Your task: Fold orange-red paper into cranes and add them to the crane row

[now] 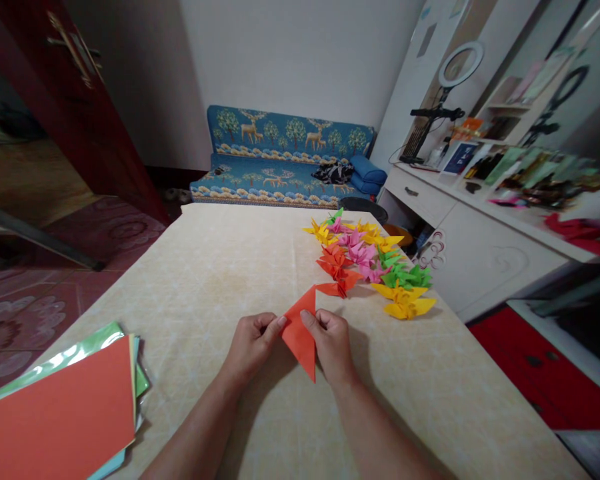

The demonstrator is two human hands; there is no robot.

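Note:
An orange-red sheet of origami paper (pixel 300 338), folded into a triangle, is held up just above the table between both hands. My left hand (pixel 256 340) pinches its left corner between thumb and curled fingers. On the other side, my right hand (pixel 331 339) grips the long right edge, its thumb lying flat on the paper's face. Just beyond the paper's upper tip sits a red-orange paper crane (pixel 341 285). More folded cranes in pink (pixel 363 255), green (pixel 405 275) and yellow (pixel 405 303) are grouped at the table's right side.
A stack of coloured paper (pixel 60 413), orange on top, lies at the table's (pixel 220 267) front left. Past the far edge stands a blue patterned sofa (pixel 285 157). To the right is a white dresser (pixel 500 247) with a ring light (pixel 461 63); a red door (pixel 80 100) stands left.

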